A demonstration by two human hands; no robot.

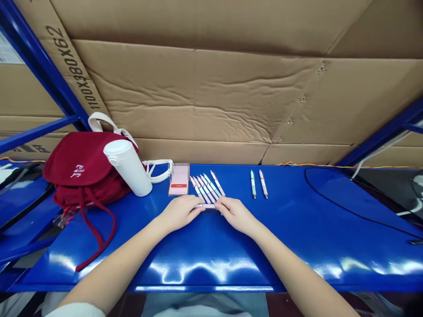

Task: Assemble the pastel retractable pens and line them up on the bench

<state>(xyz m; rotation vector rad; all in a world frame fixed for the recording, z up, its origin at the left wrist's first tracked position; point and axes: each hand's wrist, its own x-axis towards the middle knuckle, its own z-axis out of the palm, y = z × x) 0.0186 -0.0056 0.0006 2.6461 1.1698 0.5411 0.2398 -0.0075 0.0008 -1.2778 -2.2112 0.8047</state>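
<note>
The left hand (181, 212) and the right hand (233, 215) lie palm down on the near side of the pens, fingers loosely together and slightly curled. Their fingertips meet from either side on a white pen (205, 205) lying crosswise, just in front of a fanned row of pens (206, 188). Whether they grip this pen or only touch it, I cannot tell.

The row slants toward the far edge of the blue tabletop (297, 251), near its middle, and its near ends almost reach the crosswise pen. Well to the right, a green-trimmed pen (253, 184) and a pink-trimmed pen (263, 184) lie side by side, close to the far edge.

Just left of the row is a phone in a pink case (179, 186), its screen partly blurred. Further left, a white bottle (128, 167) lies tilted against a dark red bag (81, 169) with cream handles (99, 121). The bag's red drawstring (97, 233) trails toward the near edge.

A black cable (346, 207) curves across the right end of the tabletop. Cardboard sheets (198, 88) stand behind the far edge, within a blue steel shelf frame (39, 61).
</note>
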